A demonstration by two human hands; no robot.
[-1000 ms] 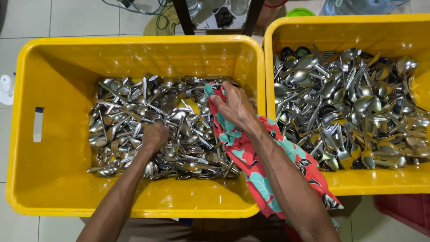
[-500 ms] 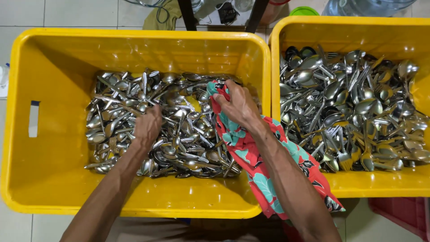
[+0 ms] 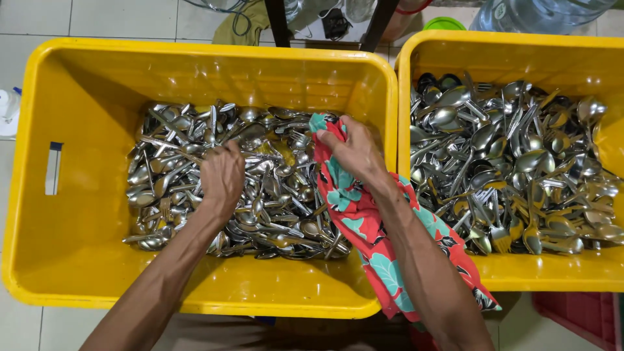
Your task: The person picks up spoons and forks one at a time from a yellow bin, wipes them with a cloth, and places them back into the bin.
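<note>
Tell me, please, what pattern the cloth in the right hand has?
Red cloth with teal and white floral print; head view.

The left hand (image 3: 222,177) has its fingertips buried in the cutlery pile (image 3: 260,195) — what they grip cannot be told. The right hand (image 3: 354,153) covers part of the floral cloth (image 3: 364,240), whose lower end runs behind the forearm. The right-hand yellow crate (image 3: 520,49) is cut off at the frame edge — as are the red bin (image 3: 585,318) and the water bottle (image 3: 539,13).
</note>
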